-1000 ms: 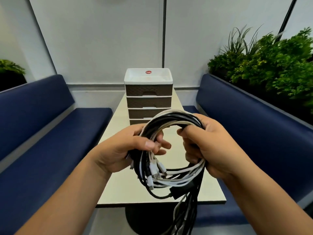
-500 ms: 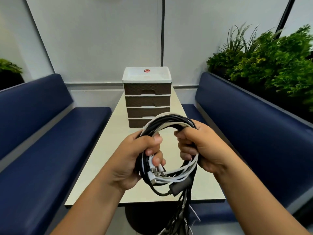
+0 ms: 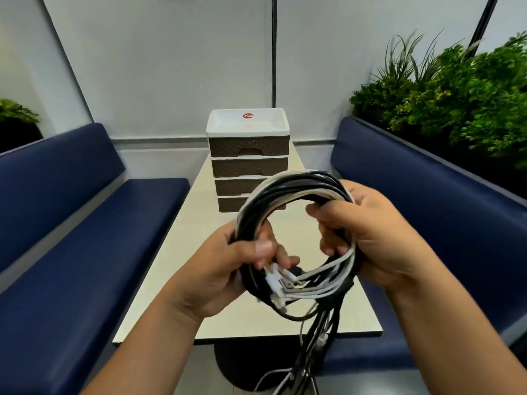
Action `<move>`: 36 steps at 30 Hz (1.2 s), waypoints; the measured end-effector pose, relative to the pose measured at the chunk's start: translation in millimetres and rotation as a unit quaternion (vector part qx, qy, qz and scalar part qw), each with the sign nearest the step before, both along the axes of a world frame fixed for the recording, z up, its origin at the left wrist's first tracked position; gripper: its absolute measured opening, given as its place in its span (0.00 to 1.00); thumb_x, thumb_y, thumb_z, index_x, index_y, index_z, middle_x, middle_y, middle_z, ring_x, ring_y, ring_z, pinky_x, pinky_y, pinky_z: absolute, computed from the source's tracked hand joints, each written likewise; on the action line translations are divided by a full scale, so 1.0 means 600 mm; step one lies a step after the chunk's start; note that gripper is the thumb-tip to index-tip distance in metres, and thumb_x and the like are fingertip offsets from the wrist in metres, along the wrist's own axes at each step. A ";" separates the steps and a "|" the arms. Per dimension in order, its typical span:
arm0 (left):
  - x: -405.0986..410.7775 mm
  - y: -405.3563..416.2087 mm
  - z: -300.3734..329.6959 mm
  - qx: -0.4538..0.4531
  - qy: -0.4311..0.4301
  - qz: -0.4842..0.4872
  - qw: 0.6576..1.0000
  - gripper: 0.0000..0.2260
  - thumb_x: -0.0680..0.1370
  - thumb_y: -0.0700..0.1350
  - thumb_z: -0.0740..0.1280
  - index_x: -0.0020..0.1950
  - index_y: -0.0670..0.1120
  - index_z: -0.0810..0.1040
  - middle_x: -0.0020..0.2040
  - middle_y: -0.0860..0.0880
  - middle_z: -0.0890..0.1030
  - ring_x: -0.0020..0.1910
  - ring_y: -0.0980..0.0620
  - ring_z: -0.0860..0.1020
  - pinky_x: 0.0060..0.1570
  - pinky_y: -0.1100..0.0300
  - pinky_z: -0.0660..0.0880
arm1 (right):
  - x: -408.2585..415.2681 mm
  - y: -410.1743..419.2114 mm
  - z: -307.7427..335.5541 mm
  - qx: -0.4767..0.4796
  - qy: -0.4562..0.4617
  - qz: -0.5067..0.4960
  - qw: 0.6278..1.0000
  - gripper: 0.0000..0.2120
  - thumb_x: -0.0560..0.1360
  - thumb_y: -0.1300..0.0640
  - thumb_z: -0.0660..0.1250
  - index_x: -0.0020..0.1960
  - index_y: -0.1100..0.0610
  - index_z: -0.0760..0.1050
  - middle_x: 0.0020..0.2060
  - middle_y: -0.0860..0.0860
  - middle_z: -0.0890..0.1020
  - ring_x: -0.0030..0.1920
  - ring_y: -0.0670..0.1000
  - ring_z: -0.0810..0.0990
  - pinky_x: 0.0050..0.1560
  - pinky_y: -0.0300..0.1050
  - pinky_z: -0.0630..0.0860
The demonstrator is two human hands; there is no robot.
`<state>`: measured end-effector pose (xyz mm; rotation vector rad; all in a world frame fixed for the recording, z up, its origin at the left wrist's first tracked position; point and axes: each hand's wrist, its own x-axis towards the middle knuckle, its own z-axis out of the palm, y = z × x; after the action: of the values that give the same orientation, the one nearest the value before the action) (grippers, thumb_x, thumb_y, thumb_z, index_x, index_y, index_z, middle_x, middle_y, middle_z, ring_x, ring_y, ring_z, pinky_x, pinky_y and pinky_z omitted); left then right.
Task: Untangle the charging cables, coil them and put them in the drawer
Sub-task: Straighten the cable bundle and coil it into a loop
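A looped bundle of black and white charging cables (image 3: 288,192) hangs in the air above the near end of the table. My left hand (image 3: 225,272) grips the loop's left side, thumb over the strands. My right hand (image 3: 368,238) grips the right side with curled fingers. Several plug ends poke out between the hands, and loose cable tails (image 3: 313,352) dangle below the table edge. A small drawer unit (image 3: 248,155) with brown fronts and a white top stands at the table's far end, all drawers closed.
The cream table (image 3: 176,280) runs away from me between two blue benches (image 3: 85,238) (image 3: 427,195). Green plants (image 3: 456,89) line the wall behind the right bench. A round black table base (image 3: 228,363) shows under the near edge.
Both hands have shifted slightly with the cable loop, which sits a little lower and nearer the table's near edge than one second ago. The grips are unchanged.
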<state>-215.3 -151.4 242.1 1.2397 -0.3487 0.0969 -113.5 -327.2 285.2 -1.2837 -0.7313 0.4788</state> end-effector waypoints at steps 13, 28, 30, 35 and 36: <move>-0.014 0.136 0.065 0.353 0.017 -0.014 0.935 0.37 0.77 0.63 0.59 0.79 0.44 0.53 0.78 0.46 0.61 0.77 0.49 0.57 0.75 0.41 0.50 | -0.007 0.013 0.030 -0.244 -0.230 0.038 0.941 0.06 0.74 0.62 0.69 0.43 0.60 0.72 0.26 0.49 0.69 0.24 0.48 0.67 0.28 0.45 0.68; 0.054 0.013 0.093 0.019 0.169 -0.013 0.985 0.15 0.69 0.44 0.69 0.31 0.49 0.62 0.20 0.56 0.59 0.17 0.60 0.59 0.28 0.64 0.68 | 0.097 0.008 -0.024 -0.065 -0.077 0.223 0.970 0.32 0.67 0.40 0.75 0.61 0.60 0.73 0.49 0.60 0.79 0.39 0.54 0.81 0.40 0.50 0.78; 0.062 0.028 0.107 -0.018 0.188 -0.032 0.981 0.17 0.70 0.42 0.69 0.33 0.49 0.59 0.20 0.56 0.60 0.16 0.60 0.60 0.27 0.65 0.67 | 0.101 0.006 -0.072 -0.061 -0.038 0.246 0.967 0.39 0.62 0.34 0.76 0.62 0.60 0.73 0.50 0.58 0.80 0.45 0.55 0.81 0.44 0.48 0.79; 0.062 0.060 0.131 -0.061 0.186 -0.066 0.978 0.11 0.71 0.45 0.69 0.32 0.48 0.69 0.19 0.56 0.60 0.16 0.59 0.60 0.28 0.68 0.65 | 0.070 0.018 -0.188 -0.041 0.015 0.271 0.962 0.09 0.73 0.49 0.73 0.44 0.54 0.80 0.35 0.53 0.81 0.44 0.59 0.83 0.54 0.58 0.75; 0.060 0.068 0.134 -0.070 0.185 -0.074 0.978 0.11 0.72 0.45 0.68 0.32 0.48 0.70 0.20 0.56 0.59 0.16 0.58 0.59 0.28 0.68 0.65 | 0.065 0.018 -0.201 -0.063 0.016 0.253 0.965 0.05 0.73 0.53 0.72 0.41 0.53 0.79 0.32 0.52 0.80 0.42 0.59 0.83 0.54 0.61 0.72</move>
<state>-179.4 -110.8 322.6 1.0620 -0.1067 -0.2312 -74.7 -316.2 164.4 -1.1976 -1.0198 0.9697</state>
